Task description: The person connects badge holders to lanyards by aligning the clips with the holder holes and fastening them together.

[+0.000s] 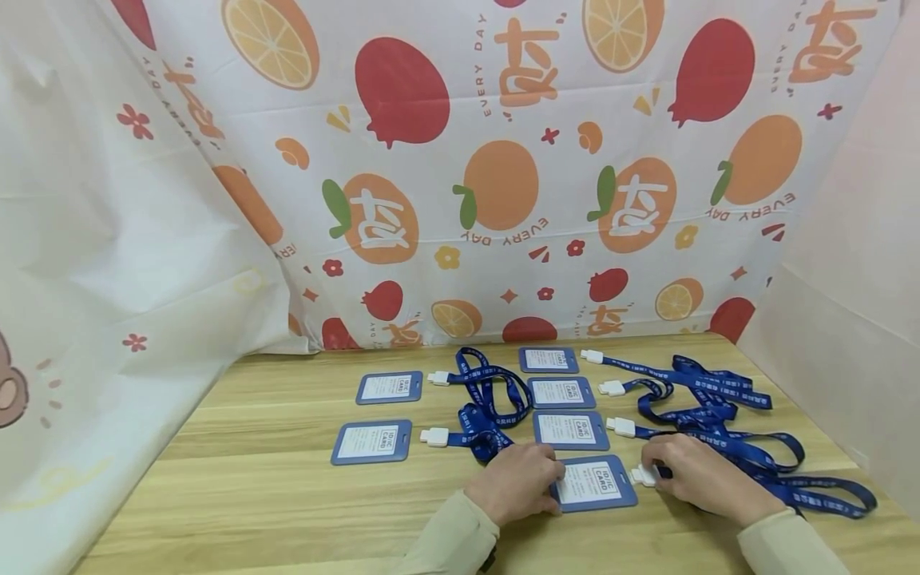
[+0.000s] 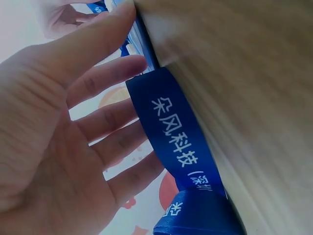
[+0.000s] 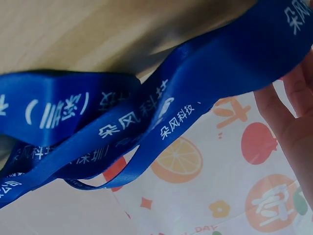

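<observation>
Two bare hands worked low over the near right part of the wooden table [image 1: 244,495], with forearms in beige sleeves [image 1: 456,533] slanting inward from the near side. The left hand [image 1: 519,481] lay back upward, its thumb and index finger pinching the left end of the near card holder [image 1: 595,483]; its other fingers were loosely extended in the left wrist view. A blue strap [image 2: 164,115] crossed in front of those fingertips there; whether they touched, I cannot tell. The right hand [image 1: 700,471] came from the right with fingers curled, pinching a white clip [image 1: 643,477] just beside the holder's right end. Blue lanyards [image 1: 647,370] lay beyond and to the right of this hand. Three more card holders [image 1: 571,430] lined up farther off, and two others [image 1: 371,442] lay to the left.
</observation>
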A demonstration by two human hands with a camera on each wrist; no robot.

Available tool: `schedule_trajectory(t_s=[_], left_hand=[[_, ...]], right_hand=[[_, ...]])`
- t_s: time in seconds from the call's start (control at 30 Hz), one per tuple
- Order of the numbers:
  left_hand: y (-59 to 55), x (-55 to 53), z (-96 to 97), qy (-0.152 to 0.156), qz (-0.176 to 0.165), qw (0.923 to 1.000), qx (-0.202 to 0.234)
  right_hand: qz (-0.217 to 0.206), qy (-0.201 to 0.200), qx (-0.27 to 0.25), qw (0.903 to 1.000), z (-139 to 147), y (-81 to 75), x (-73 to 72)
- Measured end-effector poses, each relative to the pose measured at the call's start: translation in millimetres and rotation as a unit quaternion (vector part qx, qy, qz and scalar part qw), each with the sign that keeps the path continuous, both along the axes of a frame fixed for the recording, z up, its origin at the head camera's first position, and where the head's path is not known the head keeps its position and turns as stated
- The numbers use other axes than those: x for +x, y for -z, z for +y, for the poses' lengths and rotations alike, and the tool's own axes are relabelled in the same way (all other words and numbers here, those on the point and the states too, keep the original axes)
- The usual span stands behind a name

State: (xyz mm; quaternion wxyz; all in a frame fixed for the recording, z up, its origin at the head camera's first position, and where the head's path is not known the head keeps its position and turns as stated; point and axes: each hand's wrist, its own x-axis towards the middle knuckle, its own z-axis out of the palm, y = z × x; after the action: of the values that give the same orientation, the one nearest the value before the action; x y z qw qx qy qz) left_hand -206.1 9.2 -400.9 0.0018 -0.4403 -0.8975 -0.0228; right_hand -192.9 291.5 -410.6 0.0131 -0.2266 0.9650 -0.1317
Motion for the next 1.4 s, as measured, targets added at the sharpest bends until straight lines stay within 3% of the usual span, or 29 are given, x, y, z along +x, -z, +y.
schedule_trajectory(t_s=[0.33,0.53,1.03,1.4], left_hand=[[-0.9,0.6,2.5,0.001,0.019,0.9998,-0.009],[-1.0,2.8,4.2,-0.004,0.026,0.9996,-0.012],[2.1,3.0,3.9,-0.024,0.009,0.9996,-0.010],[2.0,1.8,6.0,-0.021,0.008,0.9997,-0.007]], right_hand=[[0.019,-0.025,-0.008,0.9995,1,-1.1,1.3],[0.005,-0.019,-0.008,0.9998,-2,-3.4,1.5],[0.006,-0.043,-0.014,0.9990,-6,-2.7,-1.7],[-0.007,-0.034,-0.012,0.9993,-10,-2.7,-1.3]])
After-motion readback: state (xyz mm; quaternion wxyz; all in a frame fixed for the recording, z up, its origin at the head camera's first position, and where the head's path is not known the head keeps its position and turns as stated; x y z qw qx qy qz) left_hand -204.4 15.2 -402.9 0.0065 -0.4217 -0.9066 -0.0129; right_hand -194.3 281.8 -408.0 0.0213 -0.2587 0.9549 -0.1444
